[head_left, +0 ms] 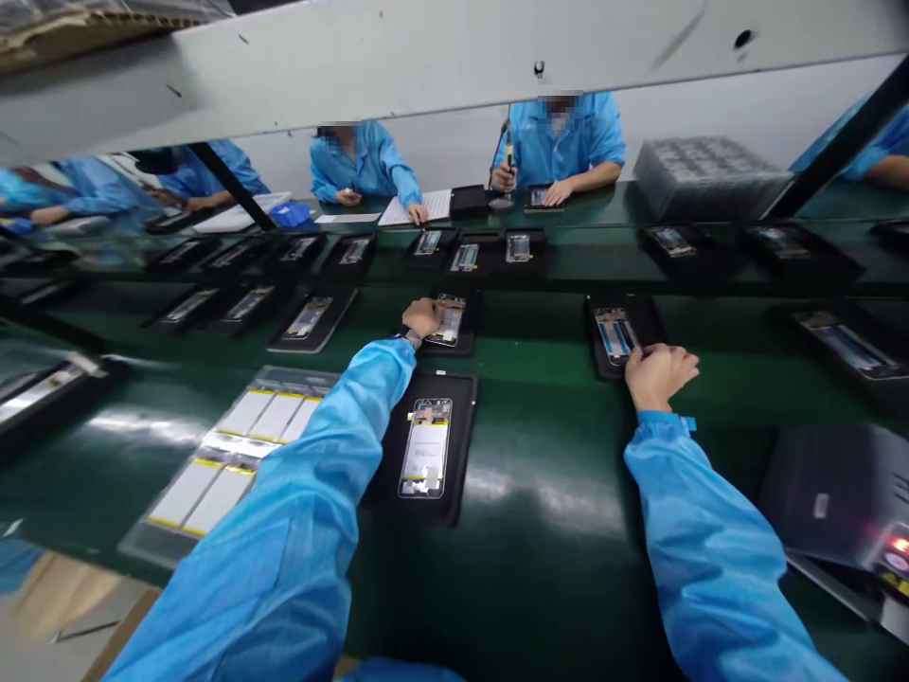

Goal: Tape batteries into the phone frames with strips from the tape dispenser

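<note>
My left hand (421, 318) reaches forward to the left edge of a black tray (465, 343). Its fingers are closed at that edge, partly covering the opened phone (449, 322) inside. At the right, my right hand (660, 375) pinches the near right corner of another black tray (603, 362), which holds a phone frame (616, 335) with blue strips. Between my forearms, closer to me, lies a black tray (460, 445) with an open phone (426, 450) showing a white battery. Beside my left sleeve, a clear plastic tray (138, 542) carries several white batteries (222, 497).
Rows of black trays (312, 320) with phones line the green bench (540, 530). A dark device (828, 493) with a red light stands at right. A white beam (440, 57) crosses above. Co-workers in blue (568, 142) sit opposite, near stacked clear trays (710, 175).
</note>
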Demonstrator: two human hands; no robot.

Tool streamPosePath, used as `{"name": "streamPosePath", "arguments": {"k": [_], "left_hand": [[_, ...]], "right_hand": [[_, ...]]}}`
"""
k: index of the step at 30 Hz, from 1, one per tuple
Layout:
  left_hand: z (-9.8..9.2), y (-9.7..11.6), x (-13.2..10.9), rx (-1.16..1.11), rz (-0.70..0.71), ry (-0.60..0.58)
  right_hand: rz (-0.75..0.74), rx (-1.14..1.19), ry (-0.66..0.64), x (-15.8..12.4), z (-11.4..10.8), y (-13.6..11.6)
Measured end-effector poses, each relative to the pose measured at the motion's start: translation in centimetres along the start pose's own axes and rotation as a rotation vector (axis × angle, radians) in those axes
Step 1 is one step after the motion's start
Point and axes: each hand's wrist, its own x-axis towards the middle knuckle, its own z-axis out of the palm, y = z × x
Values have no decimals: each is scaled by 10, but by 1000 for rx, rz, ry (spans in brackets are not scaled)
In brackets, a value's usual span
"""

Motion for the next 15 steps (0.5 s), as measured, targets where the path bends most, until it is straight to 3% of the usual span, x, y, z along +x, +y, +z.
{"name": "streamPosePath", "arguments": {"k": [3, 5, 8, 11, 15], "left_hand": [[-18, -11, -14, 110, 36, -1], [-29, -18, -31, 150, 81, -62], [-35, -24, -62, 182, 163, -139], [-40, -32, -88, 202, 214, -113], [-76, -69, -118, 222, 137, -77]], "right_hand": [[40, 46, 23, 6, 5, 2], [74, 58, 19, 9, 5, -1], [107, 49, -38, 11, 2, -7], [151, 60, -127, 14, -4, -14], [263, 84, -207, 22, -2, -21]]}}
